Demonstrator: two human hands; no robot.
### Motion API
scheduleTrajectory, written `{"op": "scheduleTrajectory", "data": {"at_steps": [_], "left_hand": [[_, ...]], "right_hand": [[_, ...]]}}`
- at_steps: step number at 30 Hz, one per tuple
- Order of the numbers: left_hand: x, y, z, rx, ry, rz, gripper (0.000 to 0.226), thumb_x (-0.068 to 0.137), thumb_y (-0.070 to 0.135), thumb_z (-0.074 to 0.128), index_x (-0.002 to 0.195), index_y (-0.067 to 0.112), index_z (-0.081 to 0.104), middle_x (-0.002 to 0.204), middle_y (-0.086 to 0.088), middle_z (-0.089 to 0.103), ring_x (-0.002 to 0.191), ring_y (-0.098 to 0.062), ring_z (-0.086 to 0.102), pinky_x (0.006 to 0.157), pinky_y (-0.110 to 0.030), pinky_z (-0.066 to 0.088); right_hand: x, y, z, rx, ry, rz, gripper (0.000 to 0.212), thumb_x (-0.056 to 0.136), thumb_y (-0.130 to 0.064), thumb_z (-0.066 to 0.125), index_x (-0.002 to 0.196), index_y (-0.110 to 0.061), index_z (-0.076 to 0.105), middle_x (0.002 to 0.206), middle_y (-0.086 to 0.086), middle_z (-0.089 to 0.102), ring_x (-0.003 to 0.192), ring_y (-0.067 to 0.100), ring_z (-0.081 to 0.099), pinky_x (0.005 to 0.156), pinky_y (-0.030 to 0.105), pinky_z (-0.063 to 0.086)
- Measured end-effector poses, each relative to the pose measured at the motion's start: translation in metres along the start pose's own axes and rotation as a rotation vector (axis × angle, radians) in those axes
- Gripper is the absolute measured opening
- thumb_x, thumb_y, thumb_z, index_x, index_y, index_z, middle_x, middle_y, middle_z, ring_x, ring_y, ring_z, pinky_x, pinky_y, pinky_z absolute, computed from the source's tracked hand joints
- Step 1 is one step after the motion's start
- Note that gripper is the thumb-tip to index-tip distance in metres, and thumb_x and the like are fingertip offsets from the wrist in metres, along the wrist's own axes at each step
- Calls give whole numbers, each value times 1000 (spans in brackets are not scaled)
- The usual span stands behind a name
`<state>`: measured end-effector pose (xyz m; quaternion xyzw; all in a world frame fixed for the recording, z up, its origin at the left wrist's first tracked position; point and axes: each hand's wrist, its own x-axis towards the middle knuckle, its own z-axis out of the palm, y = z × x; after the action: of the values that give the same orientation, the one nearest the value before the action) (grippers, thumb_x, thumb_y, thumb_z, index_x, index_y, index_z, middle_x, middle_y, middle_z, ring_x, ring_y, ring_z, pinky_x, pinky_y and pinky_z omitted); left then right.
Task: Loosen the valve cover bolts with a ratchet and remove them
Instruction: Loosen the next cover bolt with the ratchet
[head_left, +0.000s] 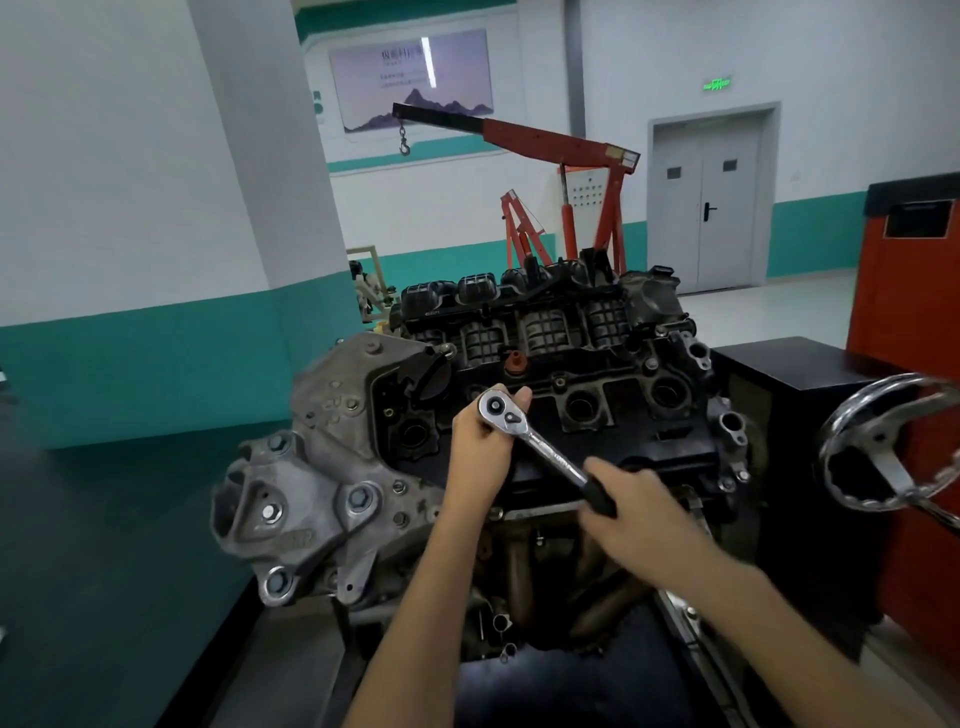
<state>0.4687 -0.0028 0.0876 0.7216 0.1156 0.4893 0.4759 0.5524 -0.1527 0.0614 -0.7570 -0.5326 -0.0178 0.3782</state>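
Filling the middle of the view, the engine (332, 415) carries the black valve cover (621, 395) on top, with the ratchet (550, 452) slanted over the cover's near edge. The left hand (475, 452) curls its fingers round the ratchet head and the right hand (634, 519) wraps the handle; the bolt under the head is hidden, another bolt (560, 383) sits further back. If the socket sits tilted, a hard pull could slip it off, rounding the bolt and driving knuckles into the cover

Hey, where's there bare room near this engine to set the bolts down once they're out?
The black cabinet top, between the engine and the red cabinet, shows a bare patch behind the chrome handwheel. The valve cover itself is crowded: left hand and right hand hold the ratchet across it.
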Motion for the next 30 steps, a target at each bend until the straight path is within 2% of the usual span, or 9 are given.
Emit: {"op": "scheduleTrajectory", "data": {"at_steps": [2,7,10,15,19,21,24,27,30], "left_hand": [[1,0,2,15,29,4,49,96,17,62,61,20,28,58,11,26,58,-6,26,54,-19,27],[7,-1,4,31,118,-71,44,94,8,62,67,10,28,67,-2,18,55,-4,20,52,-13,27],[6,-2,-1,62,43,-40,50,95,15,62,63,18,24,62,1,22,57,-8,22,52,-19,25],[14,7,0,158,-52,-26,50,96,14,59,57,20,28,54,12,28,55,-6,26,53,-19,25],[6,-1,-6,57,3,-20,46,97,18,59,62,10,30,59,4,28,59,-10,27,55,-25,25],[3,-2,-6,34,14,-17,47,97,21,59,62,12,29,59,5,27,59,-10,27,55,-26,25],[2,0,0,62,57,-44,51,96,21,60,58,24,26,56,11,25,56,-8,24,53,-25,24],[7,-2,2,101,114,-98,47,95,21,62,61,16,29,62,-3,26,60,-13,24,56,-29,24],[10,-1,-2,166,108,-94,46,95,22,61,66,5,30,67,-10,27,62,-18,25,56,-30,24]], "right_hand": [[-25,-23,44,263,74,110,22,85,-15,65,80,-26,46,64,-1,50,51,3,47,49,13,39],[-25,-61,96,482,121,211,21,89,-11,57,109,-11,54,72,2,56,53,4,50,48,12,40],[-20,-37,60,322,-1,144,24,87,-9,57,111,-14,55,77,5,56,59,10,48,56,18,41],[31,7,-56,-254,-223,-107,23,89,-12,59,111,-15,57,73,-2,55,61,15,55,59,24,44],[54,-4,-73,-516,-198,-242,21,91,-22,58,111,-21,52,73,-4,47,75,26,60,65,32,44],[32,-1,-48,-390,-110,-176,14,89,-22,58,100,-24,48,76,2,51,77,31,62,64,34,46],[-15,-15,11,71,-34,28,20,86,-15,58,84,-24,41,68,6,52,61,25,55,55,33,43],[-28,-50,74,385,66,161,15,88,-8,56,100,-16,51,68,1,55,56,11,55,50,18,44],[-25,-64,92,451,99,169,17,89,-7,54,105,-12,51,69,-1,52,54,4,51,49,8,40]]}}
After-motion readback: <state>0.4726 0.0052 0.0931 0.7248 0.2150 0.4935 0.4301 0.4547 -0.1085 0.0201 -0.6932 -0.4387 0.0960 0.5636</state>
